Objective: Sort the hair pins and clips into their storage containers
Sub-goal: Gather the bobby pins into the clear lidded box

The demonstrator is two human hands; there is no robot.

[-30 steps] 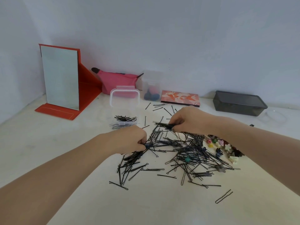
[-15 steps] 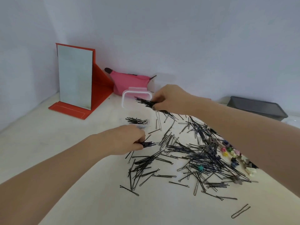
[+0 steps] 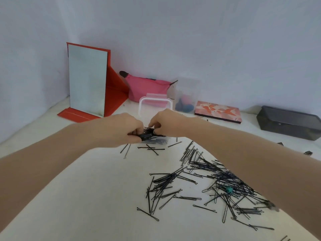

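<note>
- While both hands meet at mid-frame, the left hand (image 3: 129, 130) and the right hand (image 3: 165, 124) each pinch one bundle of thin black metal hair pins (image 3: 149, 133), fingers curled narrowly round it, just above the small clear plastic container (image 3: 156, 140), whose white-rimmed lid (image 3: 155, 103) stands up behind.
- Progress, as judged: early. Some pins already lie in the container, yet a large loose heap of black pins (image 3: 217, 181) covers the cream worktop (image 3: 86, 197) at lower right, with a small teal clip (image 3: 229, 189) among it.
- Clips appear unsorted; the dark grey rectangular plastic tub (image 3: 288, 122) at right may be theirs, contents not visible.
- Open room: bare worktop at lower left; the red-framed standing mirror (image 3: 86, 80) and pink fabric pouch (image 3: 145, 87) crowd the upper left, well apart from the hands.
</note>
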